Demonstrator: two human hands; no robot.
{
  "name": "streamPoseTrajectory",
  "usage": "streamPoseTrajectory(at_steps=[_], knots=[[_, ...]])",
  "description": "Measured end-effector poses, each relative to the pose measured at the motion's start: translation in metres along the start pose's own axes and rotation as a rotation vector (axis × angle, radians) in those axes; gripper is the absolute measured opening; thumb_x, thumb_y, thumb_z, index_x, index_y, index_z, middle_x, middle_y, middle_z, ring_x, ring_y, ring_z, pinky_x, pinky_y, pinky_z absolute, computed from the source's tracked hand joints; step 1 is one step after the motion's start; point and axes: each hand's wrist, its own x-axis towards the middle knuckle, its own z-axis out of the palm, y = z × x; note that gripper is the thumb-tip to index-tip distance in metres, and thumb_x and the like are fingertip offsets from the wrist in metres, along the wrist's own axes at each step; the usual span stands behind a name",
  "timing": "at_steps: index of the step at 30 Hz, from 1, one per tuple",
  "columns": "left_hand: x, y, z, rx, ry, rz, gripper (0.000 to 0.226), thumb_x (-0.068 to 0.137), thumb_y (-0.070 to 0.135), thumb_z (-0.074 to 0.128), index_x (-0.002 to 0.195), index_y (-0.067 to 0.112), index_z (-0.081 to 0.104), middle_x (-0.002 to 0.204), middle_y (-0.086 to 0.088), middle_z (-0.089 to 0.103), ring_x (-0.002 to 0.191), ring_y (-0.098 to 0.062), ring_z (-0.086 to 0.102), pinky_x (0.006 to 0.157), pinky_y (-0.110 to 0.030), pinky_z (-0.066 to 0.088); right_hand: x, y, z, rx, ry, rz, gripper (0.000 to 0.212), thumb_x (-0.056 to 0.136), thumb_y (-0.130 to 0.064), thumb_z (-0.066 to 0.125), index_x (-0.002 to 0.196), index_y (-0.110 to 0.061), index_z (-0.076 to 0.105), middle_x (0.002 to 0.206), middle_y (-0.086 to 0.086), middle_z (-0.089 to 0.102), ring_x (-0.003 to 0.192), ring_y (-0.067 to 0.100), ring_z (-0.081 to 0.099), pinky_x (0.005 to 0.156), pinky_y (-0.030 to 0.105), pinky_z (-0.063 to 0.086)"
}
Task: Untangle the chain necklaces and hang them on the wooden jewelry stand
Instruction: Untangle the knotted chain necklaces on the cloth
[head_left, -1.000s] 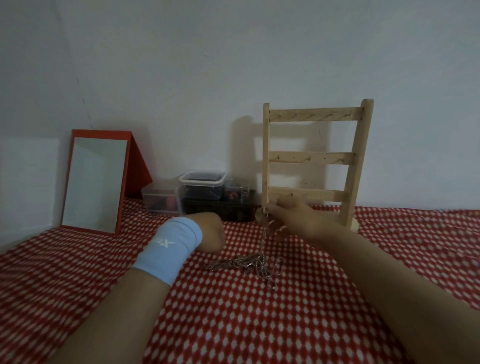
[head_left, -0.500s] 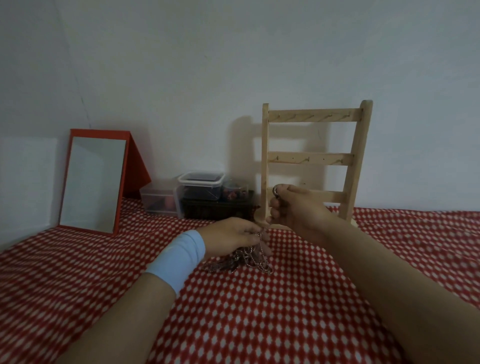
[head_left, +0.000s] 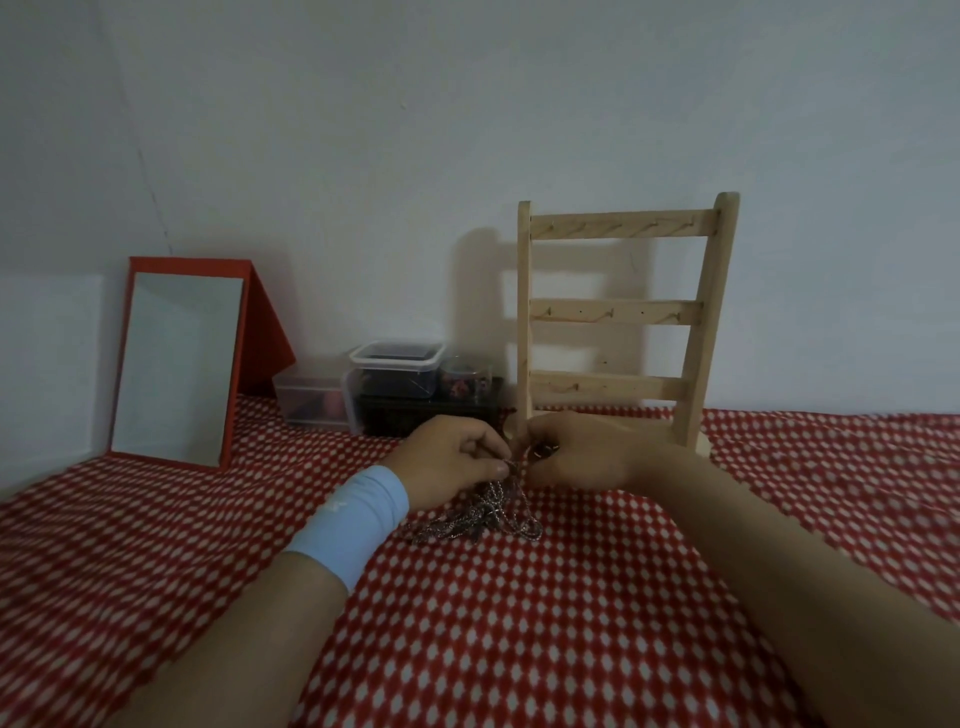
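A tangled bundle of silver chain necklaces (head_left: 485, 517) lies on the red-and-white cloth, its top strands lifted between my hands. My left hand (head_left: 452, 460), with a light blue wristband, pinches the chains at their top. My right hand (head_left: 576, 452) faces it, fingers curled round the same strands, a small metal piece showing at its fingertips. The wooden jewelry stand (head_left: 618, 312) stands upright just behind my hands, against the wall. Its three rails carry small hooks, and no chain hangs from them.
A red-framed mirror (head_left: 179, 358) leans at the back left. Clear plastic boxes (head_left: 397, 366) and a dark box (head_left: 431, 413) sit by the wall, left of the stand. The red-and-white cloth (head_left: 519, 623) covers the surface.
My right hand came down from beside the stand's lowest rail to meet my left hand. My left hand moved right and took hold of the chains.
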Motion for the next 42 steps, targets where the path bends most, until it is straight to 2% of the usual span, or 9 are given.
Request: streamPoseTrajectory(at_steps=[4, 9, 17, 20, 25, 30, 33, 38, 42], knots=[[-0.003, 0.002, 0.001, 0.019, 0.057, 0.041, 0.017, 0.081, 0.014, 0.077, 0.083, 0.03, 0.07, 0.086, 0.007, 0.072, 0.083, -0.006, 0.068, 0.083, -0.022, 0.056, -0.002, 0.003, -0.003, 0.009, 0.017, 0.006, 0.01, 0.093, -0.033, 0.071, 0.098, -0.027, 0.076, 0.097, -0.012, 0.073, 0.091, 0.0, 0.065, 0.08, 0.017, 0.049], [-0.006, 0.003, 0.0, -0.012, 0.147, 0.076, 0.018, 0.075, 0.013, 0.082, 0.077, 0.026, 0.069, 0.079, 0.006, 0.071, 0.075, -0.008, 0.069, 0.075, -0.023, 0.057, -0.001, 0.004, -0.002, 0.206, 0.055, 0.049, 0.033, 0.091, -0.051, 0.067, 0.101, -0.021, 0.08, 0.096, -0.008, 0.076, 0.093, 0.006, 0.067, 0.094, 0.03, 0.05], [-0.007, 0.004, -0.006, -0.019, 0.177, 0.163, 0.025, 0.069, 0.012, 0.087, 0.067, 0.03, 0.069, 0.08, 0.004, 0.073, 0.079, -0.011, 0.07, 0.08, -0.028, 0.058, 0.0, 0.007, 0.002, 0.431, 0.04, 0.114, 0.013, 0.093, -0.032, 0.071, 0.099, -0.026, 0.081, 0.102, -0.008, 0.078, 0.103, 0.01, 0.069, 0.088, 0.022, 0.05], [-0.008, 0.006, -0.007, 0.011, 0.133, 0.17, 0.022, 0.067, 0.013, 0.087, 0.066, 0.027, 0.071, 0.08, 0.006, 0.073, 0.079, -0.008, 0.069, 0.081, -0.027, 0.057, 0.001, 0.005, 0.006, 0.425, 0.073, 0.127, 0.013, 0.091, -0.034, 0.071, 0.09, -0.025, 0.081, 0.094, -0.006, 0.078, 0.098, 0.011, 0.069, 0.092, 0.028, 0.051], [-0.008, 0.004, -0.012, 0.12, 0.018, 0.186, 0.023, 0.068, 0.014, 0.086, 0.064, 0.03, 0.07, 0.082, 0.008, 0.071, 0.081, -0.006, 0.068, 0.081, -0.028, 0.058, 0.001, 0.002, 0.011, 0.245, 0.106, 0.124, 0.021, 0.091, -0.033, 0.07, 0.083, -0.016, 0.08, 0.083, 0.001, 0.077, 0.077, 0.003, 0.066, 0.068, 0.016, 0.045], [-0.01, 0.007, -0.015, 0.15, -0.032, 0.102, 0.018, 0.073, 0.014, 0.081, 0.066, 0.023, 0.067, 0.076, 0.007, 0.071, 0.076, -0.006, 0.067, 0.079, -0.029, 0.058, 0.0, 0.0, 0.01, 0.322, 0.088, 0.12, 0.021, 0.093, -0.034, 0.069, 0.077, -0.021, 0.074, 0.073, -0.001, 0.072, 0.065, 0.002, 0.061, 0.071, 0.021, 0.047], [-0.011, 0.014, -0.024, 0.248, -0.227, -0.002, 0.02, 0.075, 0.016, 0.08, 0.066, 0.025, 0.064, 0.073, 0.01, 0.066, 0.072, -0.006, 0.062, 0.077, -0.026, 0.056, -0.002, 0.001, 0.006, 0.226, -0.031, 0.088, 0.022, 0.094, -0.039, 0.065, 0.079, -0.027, 0.075, 0.078, -0.005, 0.073, 0.08, 0.007, 0.065, 0.089, 0.029, 0.049], [-0.016, 0.022, -0.033, 0.315, -0.528, -0.216, 0.024, 0.078, 0.007, 0.077, 0.09, 0.021, 0.062, 0.078, 0.005, 0.067, 0.07, -0.008, 0.061, 0.07, -0.017, 0.053, -0.005, -0.005, 0.005, 0.152, -0.202, 0.031, 0.027, 0.103, -0.033, 0.052, 0.091, -0.021, 0.074, 0.082, -0.019, 0.073, 0.077, 0.001, 0.06, 0.082, 0.021, 0.043], [-0.013, 0.027, -0.028, 0.367, -0.407, -0.198, 0.028, 0.076, 0.039, 0.08, 0.096, 0.027, 0.066, 0.09, 0.007, 0.068, 0.085, -0.011, 0.064, 0.086, -0.029, 0.054, -0.004, -0.004, 0.007, 0.164, -0.19, 0.011, 0.029, 0.103, -0.037, 0.051, 0.097, -0.019, 0.073, 0.074, -0.015, 0.071, 0.069, 0.0, 0.06, 0.081, 0.024, 0.047]])
